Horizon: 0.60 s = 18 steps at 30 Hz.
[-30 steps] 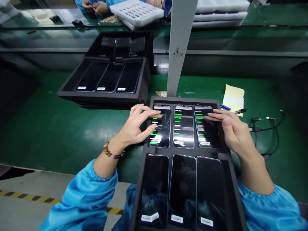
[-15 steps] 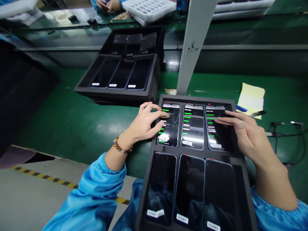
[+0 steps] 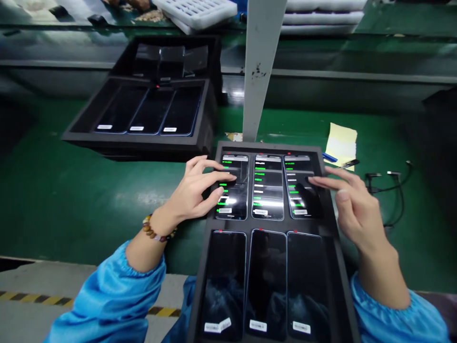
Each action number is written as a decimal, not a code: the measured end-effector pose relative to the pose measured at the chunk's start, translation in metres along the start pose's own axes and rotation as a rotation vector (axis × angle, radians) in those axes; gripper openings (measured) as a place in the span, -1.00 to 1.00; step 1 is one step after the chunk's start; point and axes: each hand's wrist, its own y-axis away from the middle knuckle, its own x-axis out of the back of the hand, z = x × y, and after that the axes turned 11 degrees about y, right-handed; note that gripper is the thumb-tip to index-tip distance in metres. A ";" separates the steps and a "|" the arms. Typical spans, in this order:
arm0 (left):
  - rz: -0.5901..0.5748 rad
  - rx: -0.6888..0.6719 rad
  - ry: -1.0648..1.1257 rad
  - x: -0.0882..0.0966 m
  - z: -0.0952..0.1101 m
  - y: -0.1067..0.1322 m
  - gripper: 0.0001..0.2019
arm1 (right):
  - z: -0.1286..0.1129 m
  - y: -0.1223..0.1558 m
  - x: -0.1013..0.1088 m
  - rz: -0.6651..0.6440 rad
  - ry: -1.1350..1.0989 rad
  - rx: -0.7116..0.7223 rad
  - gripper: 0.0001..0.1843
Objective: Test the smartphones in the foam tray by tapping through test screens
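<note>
A black foam tray point(image 3: 274, 225) holds two rows of smartphones. The three in the far row have lit screens with green and white text lines; the near three are dark, with white barcode stickers. My left hand point(image 3: 194, 190) has its fingers spread, index fingertip at the screen of the far-left phone point(image 3: 238, 195). My right hand point(image 3: 357, 202) reaches over the tray's right edge, fingers stretched out at the far-right phone point(image 3: 302, 193). Between them lies the far-middle phone point(image 3: 268, 190), untouched. Whether the fingertips press the glass, I cannot tell. Neither hand holds anything.
More stacked black trays point(image 3: 143, 141) with dark phones stand at the back left. A grey metal post point(image 3: 262, 71) rises behind my tray. To the right lie a yellow notepad point(image 3: 342, 143), pens point(image 3: 349, 164) and black cables point(image 3: 402, 200). White trays point(image 3: 200, 12) sit farther back.
The view has swung, so the whole scene sits farther left. The text on the outer phones' screens has shifted. Both hands stay over the same outer phones, the right fingertips slightly nearer the edge.
</note>
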 end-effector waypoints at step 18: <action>0.060 -0.166 0.053 0.004 0.000 0.021 -0.68 | -0.049 -0.005 -0.016 -0.252 0.011 0.253 -0.59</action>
